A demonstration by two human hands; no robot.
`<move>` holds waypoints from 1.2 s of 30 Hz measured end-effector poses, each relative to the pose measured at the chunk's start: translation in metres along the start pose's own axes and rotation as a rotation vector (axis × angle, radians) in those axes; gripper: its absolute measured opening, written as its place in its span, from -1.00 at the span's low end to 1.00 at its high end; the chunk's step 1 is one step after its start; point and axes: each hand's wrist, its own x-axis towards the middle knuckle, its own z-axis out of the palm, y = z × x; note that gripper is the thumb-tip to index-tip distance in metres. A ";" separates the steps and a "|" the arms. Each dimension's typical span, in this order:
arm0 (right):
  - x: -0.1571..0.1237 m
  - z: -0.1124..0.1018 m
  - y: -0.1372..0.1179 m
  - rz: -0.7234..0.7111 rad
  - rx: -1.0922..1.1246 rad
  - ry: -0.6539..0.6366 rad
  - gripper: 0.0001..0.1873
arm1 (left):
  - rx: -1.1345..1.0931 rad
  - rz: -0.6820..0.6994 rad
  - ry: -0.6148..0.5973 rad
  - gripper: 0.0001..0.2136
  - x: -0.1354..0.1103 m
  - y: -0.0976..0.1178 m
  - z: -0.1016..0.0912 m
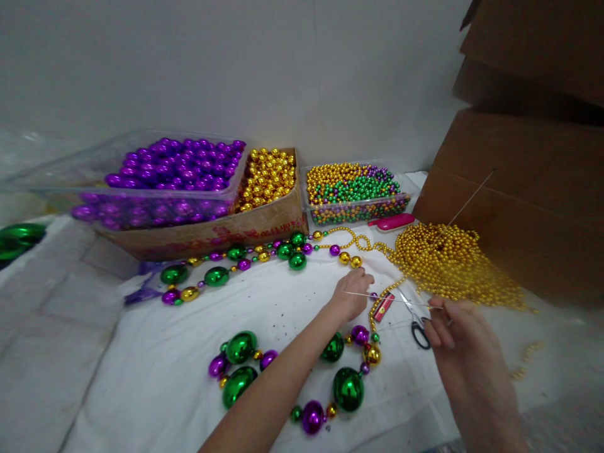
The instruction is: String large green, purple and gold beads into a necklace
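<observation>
My right hand [465, 330] pinches one end of a thin, straight white string [396, 301], which stretches left across the back of my left hand [352, 294]. The fingers of my left hand are curled together beside two gold balls [350, 259]; what they grip, if anything, is hidden. Beyond the left fingers, a garland [264, 257] of purple, green and gold balls lies along the boxes. Partly behind my left forearm is a strand with larger balls [348, 389]. Scissors [419, 333] with black handles and a small red box [384, 308] lie between my hands.
Purple balls fill a clear bin [189, 196], beside gold balls [268, 176] in a cardboard box [212, 231]. A clear tray [356, 202] holds small mixed beads. Gold bead chains [438, 258] are heaped near large cartons [514, 207]. A pink tool [396, 221] lies behind.
</observation>
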 end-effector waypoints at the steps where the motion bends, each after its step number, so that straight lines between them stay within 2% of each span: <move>1: 0.000 -0.001 -0.001 -0.004 0.000 0.005 -0.84 | -0.006 -0.015 0.008 -0.70 -0.003 -0.004 -0.002; 4: 0.000 -0.002 0.000 -0.012 -0.006 0.016 -0.83 | -0.043 -0.051 -0.002 -0.74 -0.017 -0.018 -0.004; 7: -0.001 0.002 0.003 -0.003 -0.022 0.005 -0.82 | -0.110 -0.078 -0.020 -0.77 -0.027 -0.027 0.004; 11: -0.002 0.005 0.007 0.017 -0.023 -0.032 -0.82 | -0.269 -0.124 0.015 -0.79 -0.027 -0.032 0.013; 15: 0.000 0.002 0.003 -0.043 -0.045 0.002 -0.81 | -0.499 -0.189 0.069 -0.85 -0.032 -0.032 0.006; 17: 0.000 0.001 0.000 -0.093 -0.080 0.016 -0.80 | -0.711 -0.233 0.077 -0.80 -0.043 -0.032 0.000; 21: -0.007 0.007 0.001 -0.176 -0.164 -0.002 -0.78 | -1.516 -0.364 0.082 -0.77 -0.074 -0.032 -0.011; 23: -0.011 0.012 0.003 -0.197 -0.197 -0.020 -0.79 | -1.743 -0.404 0.107 -0.80 -0.086 -0.033 -0.013; 26: -0.017 0.017 0.004 -0.232 -0.231 -0.027 -0.83 | -1.858 -0.417 0.159 -0.83 -0.096 -0.033 -0.014; 31: -0.021 0.020 0.003 -0.283 -0.269 -0.011 -0.83 | -1.919 -0.445 0.233 -0.88 -0.102 -0.030 -0.014; 36: -0.030 0.022 0.004 -0.342 -0.401 -0.007 -0.83 | -2.005 -0.477 0.244 -0.80 -0.105 -0.026 -0.013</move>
